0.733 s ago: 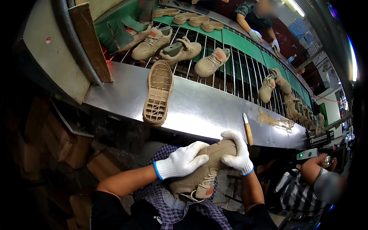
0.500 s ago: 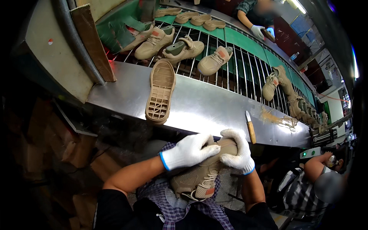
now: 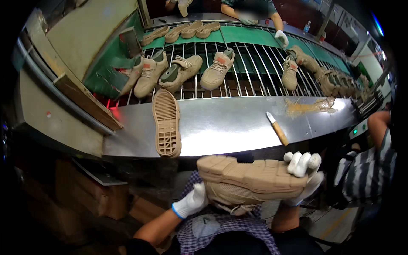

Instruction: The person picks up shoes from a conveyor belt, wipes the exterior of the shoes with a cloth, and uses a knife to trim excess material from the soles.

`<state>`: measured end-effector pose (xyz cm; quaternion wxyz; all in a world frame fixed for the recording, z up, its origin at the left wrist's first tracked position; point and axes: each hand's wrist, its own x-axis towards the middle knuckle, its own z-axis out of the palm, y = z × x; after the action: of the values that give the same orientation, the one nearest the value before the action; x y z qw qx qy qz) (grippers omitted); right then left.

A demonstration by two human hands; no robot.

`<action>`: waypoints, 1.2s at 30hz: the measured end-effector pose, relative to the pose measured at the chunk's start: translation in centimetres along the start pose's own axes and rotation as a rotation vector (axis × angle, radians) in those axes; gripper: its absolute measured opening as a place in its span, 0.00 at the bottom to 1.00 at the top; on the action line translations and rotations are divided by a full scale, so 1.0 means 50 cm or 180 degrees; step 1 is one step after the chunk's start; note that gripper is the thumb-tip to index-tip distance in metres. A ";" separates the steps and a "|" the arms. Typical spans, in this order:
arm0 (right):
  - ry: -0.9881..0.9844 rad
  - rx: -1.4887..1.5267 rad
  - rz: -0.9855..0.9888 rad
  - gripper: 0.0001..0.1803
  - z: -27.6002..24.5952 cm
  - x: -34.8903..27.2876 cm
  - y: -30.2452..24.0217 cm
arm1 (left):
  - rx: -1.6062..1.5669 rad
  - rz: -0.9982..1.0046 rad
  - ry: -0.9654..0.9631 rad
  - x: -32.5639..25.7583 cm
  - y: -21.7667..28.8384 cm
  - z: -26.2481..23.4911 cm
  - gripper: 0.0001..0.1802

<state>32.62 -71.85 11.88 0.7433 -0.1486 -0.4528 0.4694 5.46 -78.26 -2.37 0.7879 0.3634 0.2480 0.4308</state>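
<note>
A beige lace-up shoe (image 3: pixel 250 176) is held on its side in front of my lap, its thick ribbed sole turned up and away from me. Around its left end is my left hand (image 3: pixel 193 202), in a white knit glove with a blue cuff edge. At the right end, my gloved right hand (image 3: pixel 307 168) is closed with its fingers over the sole's edge. The laces hang underneath, partly hidden. Beyond the shoe, a loose tan sole (image 3: pixel 167 123) lies grid side up on the metal ledge (image 3: pixel 225 123). A wooden-handled knife (image 3: pixel 278 129) rests to its right.
Several beige shoes (image 3: pixel 217 70) stand on a rack of metal bars (image 3: pixel 255 74). More soles (image 3: pixel 191 30) sit on the green strip behind. A co-worker's gloved hand (image 3: pixel 281 38) reaches over the far side. Another person in stripes (image 3: pixel 365 170) is at right.
The shoe has turned from laces showing to sole facing up and away. My left hand shifted to its left end. The view swung, and the co-worker's hands moved apart.
</note>
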 end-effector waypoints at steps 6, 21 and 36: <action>-0.0234 -0.0751 0.3068 0.66 -0.176 -0.165 0.060 | 0.1984 0.2008 0.0313 0.210 0.203 0.008 0.34; -0.1600 -0.3004 0.0824 0.45 -0.115 -0.176 0.019 | 0.4139 0.1580 -0.0345 0.088 0.116 0.133 0.38; -0.1124 -0.1925 0.1203 0.46 -0.197 -0.164 0.124 | 0.3466 0.1049 0.0256 0.167 0.071 0.122 0.34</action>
<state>35.90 -73.45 -1.87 0.4773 -0.3586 -0.6561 0.4618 12.21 -71.96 3.51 0.3993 0.7343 0.4041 0.3716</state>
